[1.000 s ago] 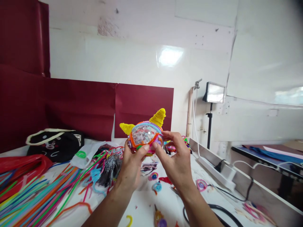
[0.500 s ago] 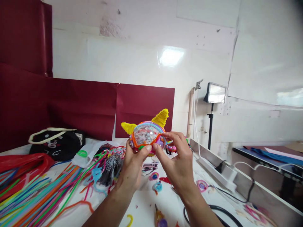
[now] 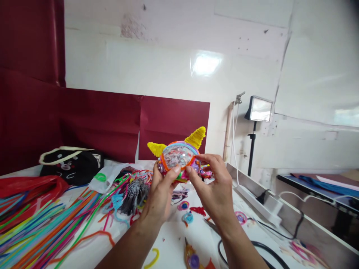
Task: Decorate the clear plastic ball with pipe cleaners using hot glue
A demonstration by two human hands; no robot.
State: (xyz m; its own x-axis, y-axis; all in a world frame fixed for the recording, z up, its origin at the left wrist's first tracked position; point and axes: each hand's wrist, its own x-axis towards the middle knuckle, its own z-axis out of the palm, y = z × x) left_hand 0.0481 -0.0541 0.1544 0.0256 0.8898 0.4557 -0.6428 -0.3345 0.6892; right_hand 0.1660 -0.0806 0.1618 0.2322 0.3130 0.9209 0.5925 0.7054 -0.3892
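Between both hands, raised above the table, is a rounded pipe-cleaner craft piece with a clear, shiny dome edged in orange and blue. Two yellow horns stick up from its top. My left hand grips its left side, thumb on the lower front rim. My right hand pinches the right side, thumb at the bottom rim and fingertips at the orange edging. Below them on the table lie a blue coil, a red fuzzy piece and an amber glue gun with a dark tip.
Bundled colourful pipe cleaners cover the left of the table, beside a red plastic bag and a black pouch. A white power strip runs along the right edge. Behind it stands a lamp. A black cable curves at front right.
The craft piece and both hands appear slightly further right, and the whole view has shifted a little. The dome is tipped a bit differently; both hands keep hold of the piece.
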